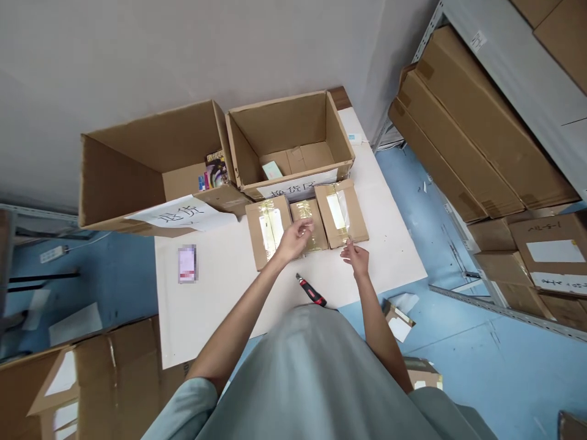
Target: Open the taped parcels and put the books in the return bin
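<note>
Three small taped cardboard boxes lie side by side on the white table. Over the front part of the middle box (312,212) is my left hand (296,239), its fingers curled together in a pinch; what they hold, if anything, is too small to name. At the front edge of the right box (352,205), which has a white label and shiny clear tape (342,211), my right hand (358,256) pinches thumb and forefinger; whether they grip the tape is unclear. The left box (255,235) bears a white label too. A red and black utility knife (312,290) rests near the table's front edge.
Two large open cartons stand behind: the left carton (123,177) contains colourful packages, the right carton (284,107) a small pale box (272,170). A blurred pink item (187,264) lies on the table (206,305). Shelves with boxes (486,122) rise on the right.
</note>
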Tool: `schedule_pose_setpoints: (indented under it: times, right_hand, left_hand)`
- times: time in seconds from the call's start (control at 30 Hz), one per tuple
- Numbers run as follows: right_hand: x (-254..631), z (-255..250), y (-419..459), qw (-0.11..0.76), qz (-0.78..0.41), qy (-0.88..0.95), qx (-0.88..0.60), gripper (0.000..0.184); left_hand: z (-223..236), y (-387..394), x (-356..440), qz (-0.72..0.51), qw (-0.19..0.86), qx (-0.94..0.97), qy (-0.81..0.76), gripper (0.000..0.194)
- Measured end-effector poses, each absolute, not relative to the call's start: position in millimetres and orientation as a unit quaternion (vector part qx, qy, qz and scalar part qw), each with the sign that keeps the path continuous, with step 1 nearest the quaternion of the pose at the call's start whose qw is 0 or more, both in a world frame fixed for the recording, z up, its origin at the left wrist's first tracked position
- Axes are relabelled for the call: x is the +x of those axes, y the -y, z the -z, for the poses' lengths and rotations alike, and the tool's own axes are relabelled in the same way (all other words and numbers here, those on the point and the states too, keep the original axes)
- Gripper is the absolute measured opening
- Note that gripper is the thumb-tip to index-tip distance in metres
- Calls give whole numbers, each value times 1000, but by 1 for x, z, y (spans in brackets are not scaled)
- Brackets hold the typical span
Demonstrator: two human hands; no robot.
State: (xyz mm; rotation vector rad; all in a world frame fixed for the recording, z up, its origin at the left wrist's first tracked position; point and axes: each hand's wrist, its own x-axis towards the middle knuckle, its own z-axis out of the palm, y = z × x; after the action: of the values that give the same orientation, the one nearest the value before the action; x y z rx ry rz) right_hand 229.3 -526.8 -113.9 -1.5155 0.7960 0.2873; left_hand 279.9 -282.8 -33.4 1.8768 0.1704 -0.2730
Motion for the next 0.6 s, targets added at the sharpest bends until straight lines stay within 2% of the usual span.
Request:
schedule_pose_setpoints:
  times: [0.2,0.3,0.4,0.6]
  right_hand:
    - [181,127,541,671,-147,-357,-633,71]
    - [159,132,550,673,-166,-377,-614,71]
    - [150,135,552,688,-157,-386,-593,69]
    - [149,132,547,695,-63,-390,-601,71]
  left_hand:
    - [17,335,354,27,417,906,73,47]
    - [16,363,375,46,341,934,98,37]
    - [17,380,377,73,288,949,105,26]
    - [-5,376,353,59,237,955,167,31]
